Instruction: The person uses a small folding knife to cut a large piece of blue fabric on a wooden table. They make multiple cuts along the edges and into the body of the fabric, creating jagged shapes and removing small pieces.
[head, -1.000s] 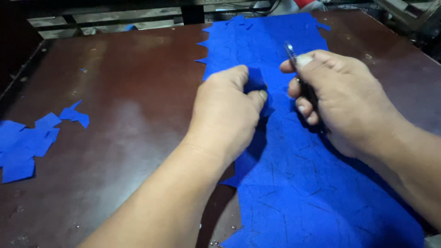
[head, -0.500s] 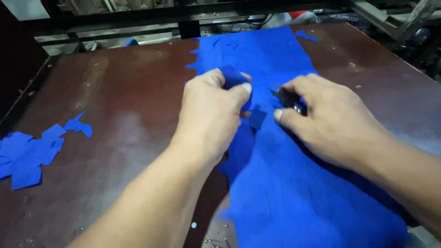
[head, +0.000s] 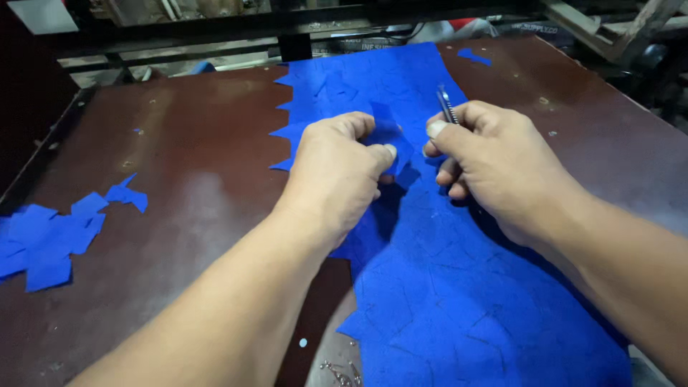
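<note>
A long blue fabric sheet point(head: 444, 287) with cut lines and a jagged left edge lies along the dark brown table point(head: 179, 165). My left hand point(head: 337, 172) pinches a small blue cut piece point(head: 390, 136) lifted from the sheet. Just right of it, my right hand point(head: 494, 165) grips a thin metal blade tool point(head: 447, 106), whose tip points up and away. Both hands sit close together over the upper middle of the sheet.
A pile of loose blue cut pieces point(head: 54, 236) lies at the table's left edge. One small blue scrap point(head: 474, 56) rests at the far right. Metal frames and clutter stand beyond the table's far edge. Small metal bits point(head: 340, 370) lie at the near edge.
My left hand has pulled the blue piece up from the sheet. My right hand has turned, so the blade tool now points upward, clear of the fabric.
</note>
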